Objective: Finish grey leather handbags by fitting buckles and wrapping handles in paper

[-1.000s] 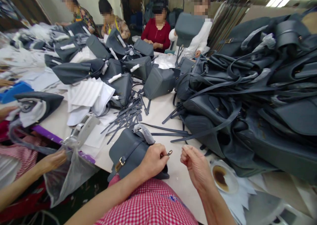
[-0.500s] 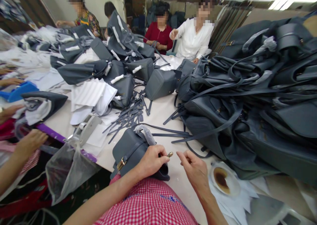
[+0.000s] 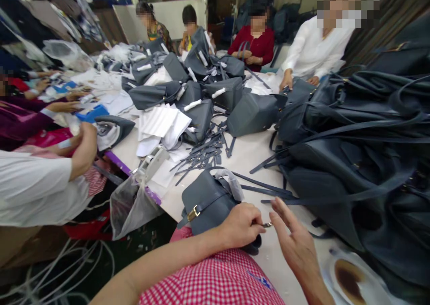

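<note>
We count four people at the far edge of the table (image 3: 248, 155), in a floral top (image 3: 160, 29), a yellow top (image 3: 183, 41), a red top (image 3: 258, 47) and a white top (image 3: 316, 45), plus one white sleeve (image 3: 33, 188) and one purple sleeve (image 3: 20, 121) along its left edge. At the near edge we count two hands of our own, left hand (image 3: 240, 224) and right hand (image 3: 295, 247), one metal fitting (image 3: 268, 225), one grey bag (image 3: 208, 202) with one gold buckle (image 3: 194, 213), one clear sack (image 3: 131, 206) and one dish (image 3: 349, 278). The heaped bags (image 3: 352, 152) at the right edge and the loose straps (image 3: 201, 155) mid-table are too tangled for us to count.
</note>
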